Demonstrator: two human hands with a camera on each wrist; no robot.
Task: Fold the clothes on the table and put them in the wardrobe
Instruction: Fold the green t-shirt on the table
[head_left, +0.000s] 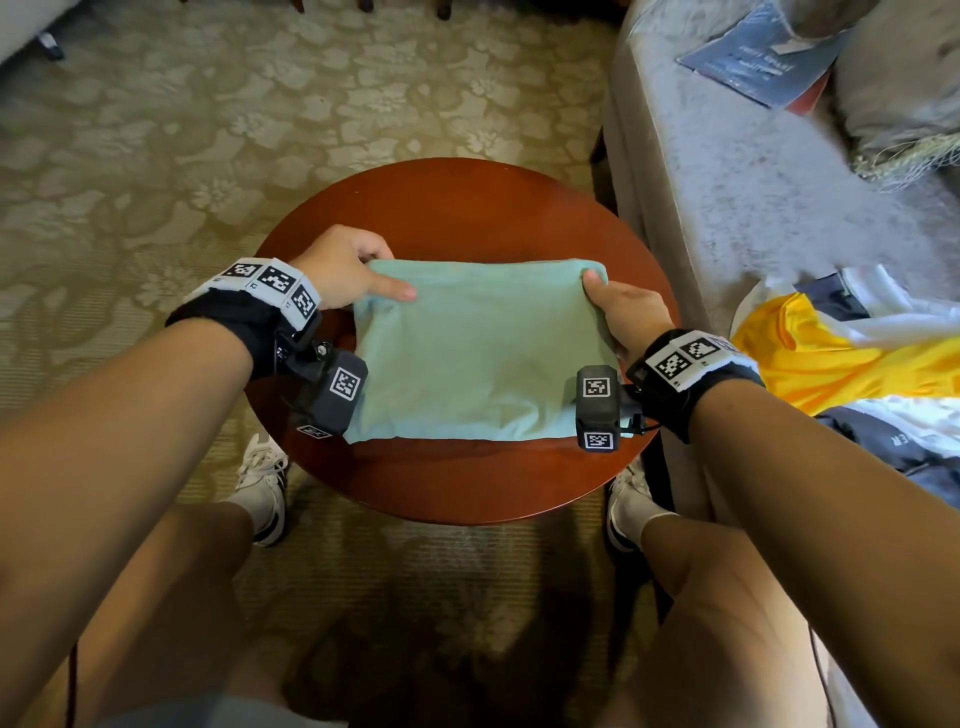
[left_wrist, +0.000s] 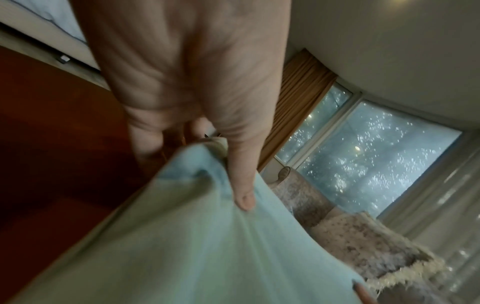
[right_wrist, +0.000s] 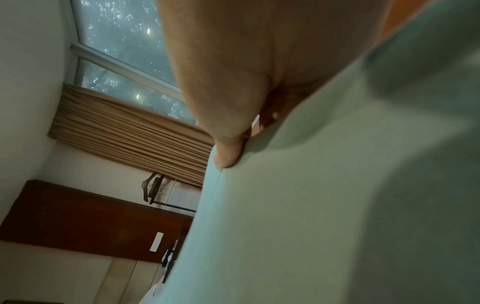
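A light green folded garment (head_left: 483, 353) lies on the round red-brown table (head_left: 457, 208). My left hand (head_left: 348, 270) grips its far left corner, thumb on top and fingers curled under the fold. My right hand (head_left: 623, 306) pinches the far right corner the same way. In the left wrist view the thumb (left_wrist: 241, 185) presses into the green cloth (left_wrist: 182, 246). The right wrist view shows my right thumb (right_wrist: 228, 152) on top of the cloth (right_wrist: 311, 205), with the other fingers hidden beneath it.
A grey sofa (head_left: 753, 171) stands to the right of the table, with a yellow garment (head_left: 831, 364), white and navy clothes (head_left: 893, 441) and a blue booklet (head_left: 763, 57) on it. Patterned carpet (head_left: 208, 130) surrounds the table. My knees and white shoes (head_left: 265, 488) are at the near edge.
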